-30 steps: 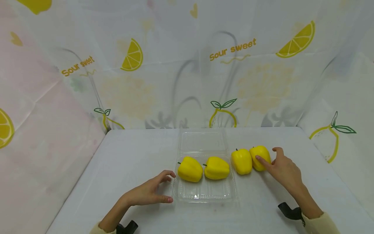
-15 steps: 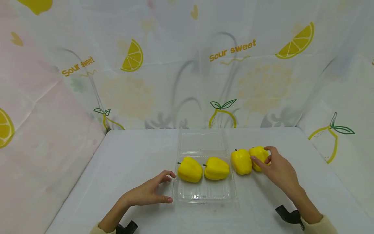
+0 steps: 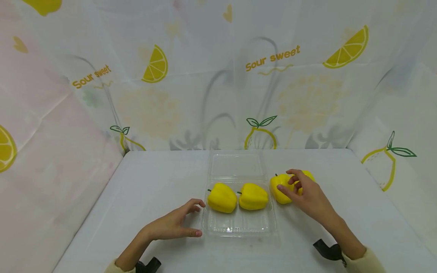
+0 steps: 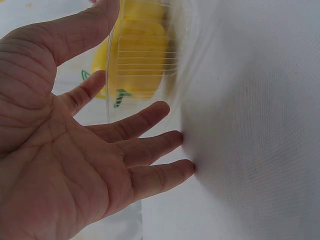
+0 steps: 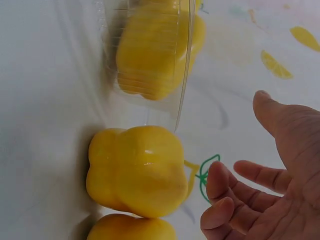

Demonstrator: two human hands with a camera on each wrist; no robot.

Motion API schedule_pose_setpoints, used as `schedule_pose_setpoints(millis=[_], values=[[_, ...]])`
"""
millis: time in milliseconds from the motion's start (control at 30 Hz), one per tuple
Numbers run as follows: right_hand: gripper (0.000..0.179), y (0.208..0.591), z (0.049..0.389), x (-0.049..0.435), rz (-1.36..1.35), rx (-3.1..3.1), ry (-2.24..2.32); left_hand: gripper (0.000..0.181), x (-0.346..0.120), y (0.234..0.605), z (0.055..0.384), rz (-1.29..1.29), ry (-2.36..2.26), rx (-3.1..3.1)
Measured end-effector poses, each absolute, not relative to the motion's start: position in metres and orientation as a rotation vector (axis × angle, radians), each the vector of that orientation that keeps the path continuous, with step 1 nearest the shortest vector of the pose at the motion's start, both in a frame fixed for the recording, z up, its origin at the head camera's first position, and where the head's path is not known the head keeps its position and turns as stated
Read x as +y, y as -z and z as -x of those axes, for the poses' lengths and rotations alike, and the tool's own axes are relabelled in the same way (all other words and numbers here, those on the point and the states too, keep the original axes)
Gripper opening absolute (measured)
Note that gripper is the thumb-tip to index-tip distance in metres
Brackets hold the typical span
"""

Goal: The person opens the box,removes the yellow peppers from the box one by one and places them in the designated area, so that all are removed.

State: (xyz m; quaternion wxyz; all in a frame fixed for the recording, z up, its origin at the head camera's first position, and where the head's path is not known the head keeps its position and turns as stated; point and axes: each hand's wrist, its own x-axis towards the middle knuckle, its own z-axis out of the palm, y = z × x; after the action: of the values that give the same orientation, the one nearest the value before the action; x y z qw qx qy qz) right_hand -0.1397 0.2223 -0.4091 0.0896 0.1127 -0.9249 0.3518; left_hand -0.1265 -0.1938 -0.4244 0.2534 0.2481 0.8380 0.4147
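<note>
One loose pepper (image 5: 137,170) is lying below your right hand (image 3: 308,199), stem pointing away. Your left hand (image 3: 170,225) is flanking the box (image 3: 239,223); both are gripping nothing, thumbs apart.

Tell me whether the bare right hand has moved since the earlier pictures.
Yes. In the head view, the bare right hand has moved left, toward the open clear plastic clamshell container, which stays put.

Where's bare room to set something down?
Free: the near strip of the clear container, in front of its two peppers; the table left of the container, beyond the left hand. Crowded: right of the container, where two loose peppers sit below the right hand.
</note>
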Motion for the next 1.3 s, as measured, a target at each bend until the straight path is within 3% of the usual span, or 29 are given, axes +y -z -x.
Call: schedule_pose_setpoints(millis=[367,1300], values=[[0.058,0.417,0.142,0.207,-0.539,-2.726,-0.955,0.07,-0.193,0.422,0.126,-0.673,-1.133,2.272],[0.07,0.425,0.146,0.173,-0.68,-2.84,-0.912,0.07,-0.195,0.427,0.127,-0.688,-1.116,2.288]])
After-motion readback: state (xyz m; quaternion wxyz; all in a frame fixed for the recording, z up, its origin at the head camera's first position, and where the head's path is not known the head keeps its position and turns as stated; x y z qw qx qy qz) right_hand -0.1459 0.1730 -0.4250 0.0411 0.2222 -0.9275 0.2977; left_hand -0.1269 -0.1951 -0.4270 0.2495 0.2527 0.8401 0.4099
